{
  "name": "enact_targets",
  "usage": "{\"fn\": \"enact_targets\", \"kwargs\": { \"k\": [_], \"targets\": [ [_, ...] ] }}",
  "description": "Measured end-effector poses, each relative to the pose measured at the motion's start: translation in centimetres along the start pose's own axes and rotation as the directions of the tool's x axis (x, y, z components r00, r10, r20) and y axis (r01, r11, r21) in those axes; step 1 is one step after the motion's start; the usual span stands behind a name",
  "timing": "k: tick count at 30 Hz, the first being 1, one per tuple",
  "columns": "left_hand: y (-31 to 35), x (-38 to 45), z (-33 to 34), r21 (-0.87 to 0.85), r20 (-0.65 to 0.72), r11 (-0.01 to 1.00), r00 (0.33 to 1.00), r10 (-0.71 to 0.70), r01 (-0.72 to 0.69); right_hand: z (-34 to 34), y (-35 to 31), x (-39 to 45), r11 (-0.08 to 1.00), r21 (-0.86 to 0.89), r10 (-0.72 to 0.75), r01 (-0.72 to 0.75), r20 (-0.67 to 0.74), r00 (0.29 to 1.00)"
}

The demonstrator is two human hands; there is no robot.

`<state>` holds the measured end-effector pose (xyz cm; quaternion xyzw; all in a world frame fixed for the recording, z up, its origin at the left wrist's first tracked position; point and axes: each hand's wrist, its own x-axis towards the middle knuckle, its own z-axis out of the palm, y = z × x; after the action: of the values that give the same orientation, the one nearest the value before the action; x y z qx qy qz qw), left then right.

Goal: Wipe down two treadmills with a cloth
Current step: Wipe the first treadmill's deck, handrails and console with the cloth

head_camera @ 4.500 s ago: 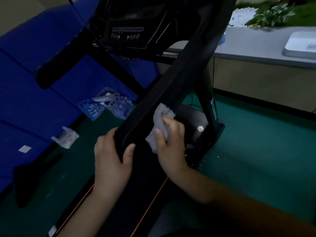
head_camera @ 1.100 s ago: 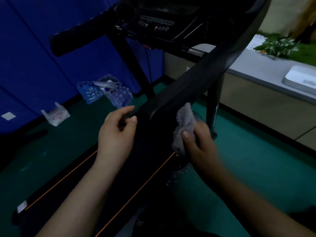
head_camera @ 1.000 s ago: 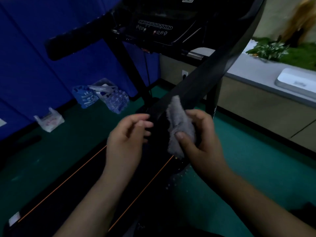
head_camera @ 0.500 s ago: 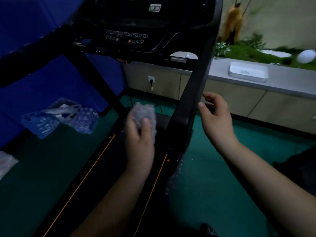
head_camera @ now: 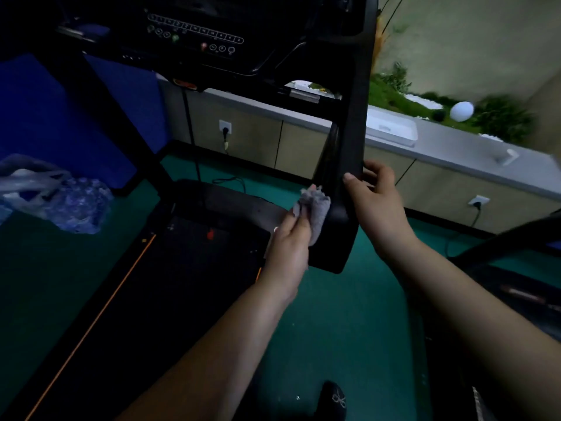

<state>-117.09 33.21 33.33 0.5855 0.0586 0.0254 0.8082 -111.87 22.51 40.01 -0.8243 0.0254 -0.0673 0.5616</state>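
Since half a second earlier, the cloth [head_camera: 315, 212] had gone from being held up over the belt to being pressed against the inner face of the right handrail [head_camera: 341, 189], and the right hand [head_camera: 375, 202] had closed in from beside that rail to take hold of it. The left hand [head_camera: 293, 238] gripped the small grey cloth, fingers curled round it, and held it against the lower part of the black handrail, just above the rail's rounded end. The right hand gripped the same rail from its outer side, a little higher than the cloth, with the thumb lying across the near face and the fingers wrapped behind. The treadmill [head_camera: 194, 268] lay in front of the person, its dark belt edged by an orange stripe, and its console [head_camera: 197, 34] with a row of small buttons hung at the top of the view. A clear plastic bag [head_camera: 57, 196] lay on the green floor [head_camera: 349, 314] to the left of the treadmill, beside blue panels. Behind the handrail ran a long bench [head_camera: 455, 153] with a grey top, carrying a white tray [head_camera: 391, 129], with green plants and a white ball beyond it. Two wall sockets showed on the bench's front, each with a plug in it. Part of a second dark machine [head_camera: 516, 268] stood at the right edge, blurred.
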Motion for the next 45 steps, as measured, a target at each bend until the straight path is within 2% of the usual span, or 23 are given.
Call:
{"fn": "enact_targets", "kwargs": {
  "k": [3,5,7,10,12,21,26,29,38,43,45],
  "targets": [
    [0.8,3.2,0.1,-0.033,0.083,0.993,0.990,-0.111,0.114,0.4,-0.3,0.4,0.999,0.027,0.038,-0.038,-0.006,0.999],
    [1.3,4.8,0.4,-0.035,0.089,0.988,0.985,-0.146,0.150,0.4,-0.4,0.7,0.998,0.019,0.062,-0.061,-0.007,0.998],
    [1.3,4.6,0.3,-0.004,0.032,0.994,0.993,-0.112,0.112,0.3,-0.5,1.3,0.997,0.005,0.082,-0.082,-0.002,0.997],
    [0.5,0.6,-0.7,0.165,-0.080,0.985,0.996,-0.035,0.048,0.4,-0.5,2.0,0.995,-0.030,0.095,-0.095,0.003,0.995],
    [0.4,-2.4,-0.7,0.167,-0.101,0.986,0.995,-0.005,0.022,0.9,-0.5,2.1,0.996,-0.038,0.080,-0.081,-0.020,0.997],
    [1.4,5.6,0.7,0.117,-0.104,0.992,0.994,-0.031,0.043,1.1,0.1,2.4,0.999,-0.022,0.048,-0.048,-0.004,0.999],
    [1.7,2.1,-0.5,0.210,-0.059,0.964,0.986,-0.157,0.166,1.1,0.2,2.7,0.998,-0.033,0.049,-0.048,0.024,0.999],
    [2.5,-0.4,-0.3,0.310,-0.139,0.946,0.989,-0.055,0.096,1.0,0.5,2.7,0.999,-0.028,0.036,-0.035,0.029,0.999],
    [3.0,3.9,1.4,-0.040,-0.107,0.993,0.987,-0.118,0.114,0.3,-0.2,3.5,0.996,-0.059,0.069,-0.066,0.053,0.996],
    [1.0,2.9,0.1,-0.099,-0.021,0.983,0.987,-0.161,0.158,0.5,-1.0,6.8,0.994,-0.078,0.082,-0.081,0.006,0.997],
    [1.2,3.6,0.1,-0.117,-0.005,0.986,0.993,-0.120,0.119,1.1,-1.4,8.0,0.990,-0.086,0.107,-0.108,-0.017,0.994]
  ]
}}
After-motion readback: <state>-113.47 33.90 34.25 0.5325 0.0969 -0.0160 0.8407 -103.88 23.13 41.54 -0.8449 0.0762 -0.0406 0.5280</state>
